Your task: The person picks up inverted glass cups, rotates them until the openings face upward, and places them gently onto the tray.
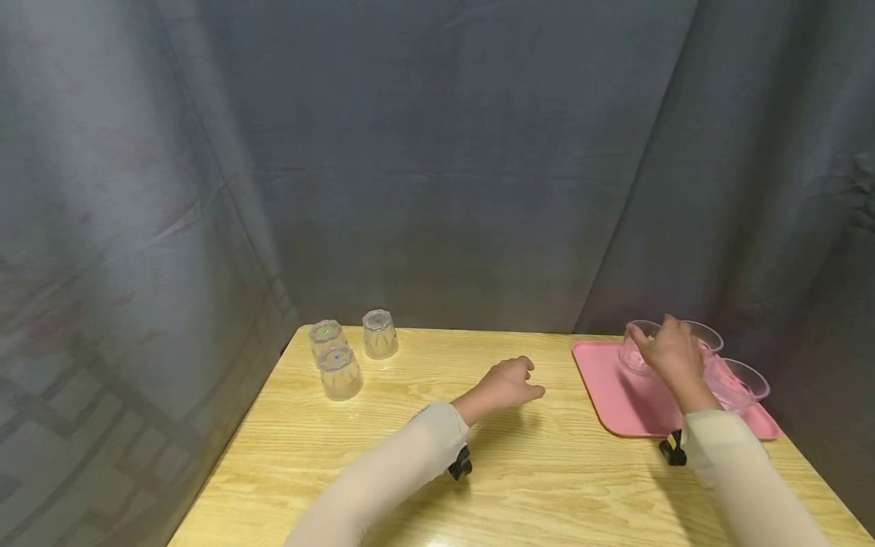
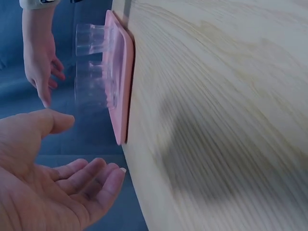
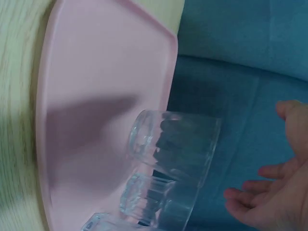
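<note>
On the pink tray (image 1: 618,395) three clear glasses stand with their rims up, one of them a glass (image 1: 634,360) at the tray's back. My right hand (image 1: 673,355) hovers above them, fingers spread; the right wrist view shows a gap between this hand (image 3: 274,187) and the nearest glass (image 3: 185,144). Over the middle of the table, my left hand (image 1: 504,386) is held in the air with relaxed, slightly bent fingers and nothing in it. The left wrist view shows the same hand (image 2: 62,168) palm up to the camera, apart from the tray (image 2: 126,91).
Three clear glasses stand upside down at the table's back left: one (image 1: 380,334) near the back edge, one (image 1: 326,334) with a green mark, and one (image 1: 340,374) with a blue mark. Grey curtains (image 1: 437,167) hang behind and beside the wooden table (image 1: 547,486).
</note>
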A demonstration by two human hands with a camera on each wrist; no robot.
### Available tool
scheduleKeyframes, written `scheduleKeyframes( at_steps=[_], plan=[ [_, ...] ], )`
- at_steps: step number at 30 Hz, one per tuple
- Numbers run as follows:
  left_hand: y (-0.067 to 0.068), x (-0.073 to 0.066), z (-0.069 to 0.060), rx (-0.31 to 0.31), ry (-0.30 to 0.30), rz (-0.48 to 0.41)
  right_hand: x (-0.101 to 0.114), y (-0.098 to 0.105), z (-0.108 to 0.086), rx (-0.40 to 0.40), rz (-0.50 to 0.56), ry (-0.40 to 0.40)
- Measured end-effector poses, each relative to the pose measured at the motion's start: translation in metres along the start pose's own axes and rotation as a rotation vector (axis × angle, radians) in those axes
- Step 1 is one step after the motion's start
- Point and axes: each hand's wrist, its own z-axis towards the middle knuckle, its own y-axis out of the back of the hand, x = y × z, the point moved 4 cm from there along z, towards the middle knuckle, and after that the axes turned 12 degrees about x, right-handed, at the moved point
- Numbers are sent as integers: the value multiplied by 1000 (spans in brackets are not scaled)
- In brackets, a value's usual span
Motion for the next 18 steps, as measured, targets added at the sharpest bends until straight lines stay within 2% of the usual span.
scheduleKeyframes(
  at_steps=[11,18],
  plan=[
    [17,17,-34,-23,-24,47,15,6,-19,-19,88,103],
    [32,29,-55,-53,2,84,28,1,-30,-102,131,221]
  ],
)
